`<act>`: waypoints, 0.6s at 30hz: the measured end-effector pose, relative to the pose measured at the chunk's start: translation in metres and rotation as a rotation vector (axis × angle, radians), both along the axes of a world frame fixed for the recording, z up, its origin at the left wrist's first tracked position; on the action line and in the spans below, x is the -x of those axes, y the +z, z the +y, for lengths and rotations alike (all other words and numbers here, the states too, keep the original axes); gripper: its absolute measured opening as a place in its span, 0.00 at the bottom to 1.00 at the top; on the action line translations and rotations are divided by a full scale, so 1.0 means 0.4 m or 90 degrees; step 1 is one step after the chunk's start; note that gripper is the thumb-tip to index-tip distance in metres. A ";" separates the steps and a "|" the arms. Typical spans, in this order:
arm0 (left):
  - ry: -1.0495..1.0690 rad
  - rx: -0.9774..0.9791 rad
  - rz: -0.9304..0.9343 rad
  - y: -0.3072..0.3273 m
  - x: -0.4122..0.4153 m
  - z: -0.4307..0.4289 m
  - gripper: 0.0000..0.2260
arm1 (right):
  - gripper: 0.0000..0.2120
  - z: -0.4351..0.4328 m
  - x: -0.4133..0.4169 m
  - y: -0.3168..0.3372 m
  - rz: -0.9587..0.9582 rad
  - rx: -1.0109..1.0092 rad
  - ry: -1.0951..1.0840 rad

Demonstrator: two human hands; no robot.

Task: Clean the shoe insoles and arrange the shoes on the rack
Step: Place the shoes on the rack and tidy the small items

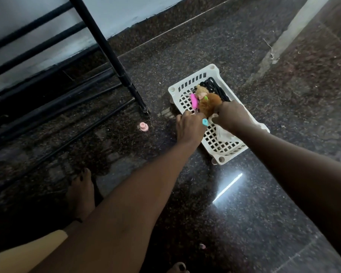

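A black metal shoe rack stands at the left against the wall; I see no shoes or insoles on it. On the dark floor lies a white slotted plastic basket. My left hand is at the basket's near-left rim, with a small teal thing pinched at its thumb side. Over the basket's middle, my right hand has its fingers curled on a brown fluffy item. A pink item, a beige knitted piece, black cords and a white cloth lie inside.
A small pink object sits on the floor by the rack's foot. Another small pink bit lies nearer me. My bare foot stands at the lower left. A pale strip crosses the floor at the upper right.
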State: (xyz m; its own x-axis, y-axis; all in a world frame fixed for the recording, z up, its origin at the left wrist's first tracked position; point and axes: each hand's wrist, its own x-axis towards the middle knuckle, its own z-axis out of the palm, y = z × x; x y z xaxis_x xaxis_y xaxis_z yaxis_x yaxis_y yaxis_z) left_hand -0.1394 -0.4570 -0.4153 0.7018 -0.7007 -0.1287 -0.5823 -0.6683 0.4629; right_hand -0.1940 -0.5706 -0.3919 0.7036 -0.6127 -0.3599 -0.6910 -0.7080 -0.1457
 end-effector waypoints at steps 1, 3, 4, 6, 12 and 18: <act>0.007 -0.004 -0.011 -0.007 0.003 -0.006 0.08 | 0.12 0.003 -0.005 0.001 0.002 0.004 0.004; 0.023 -0.001 -0.012 -0.016 0.004 -0.017 0.06 | 0.12 0.010 -0.016 0.007 0.005 0.005 0.006; 0.025 -0.004 -0.002 -0.016 0.006 -0.020 0.07 | 0.14 0.010 -0.019 0.009 0.013 0.003 0.003; 0.014 -0.009 0.023 -0.013 0.005 -0.017 0.12 | 0.16 0.010 -0.022 0.022 0.046 0.013 0.007; 0.127 0.101 0.051 -0.011 -0.056 0.097 0.19 | 0.10 0.056 -0.086 0.074 0.042 0.118 0.110; 0.358 0.121 0.045 -0.082 -0.166 0.254 0.23 | 0.14 0.213 -0.232 0.022 0.006 -0.074 0.208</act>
State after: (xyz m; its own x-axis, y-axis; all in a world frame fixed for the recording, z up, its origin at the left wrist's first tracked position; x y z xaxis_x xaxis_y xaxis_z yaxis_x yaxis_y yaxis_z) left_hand -0.0729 -0.3556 -0.4479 0.9661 -0.2391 -0.0975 -0.1262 -0.7667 0.6294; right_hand -0.1013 -0.4852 -0.3831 0.8523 -0.3093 -0.4218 -0.4318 -0.8712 -0.2335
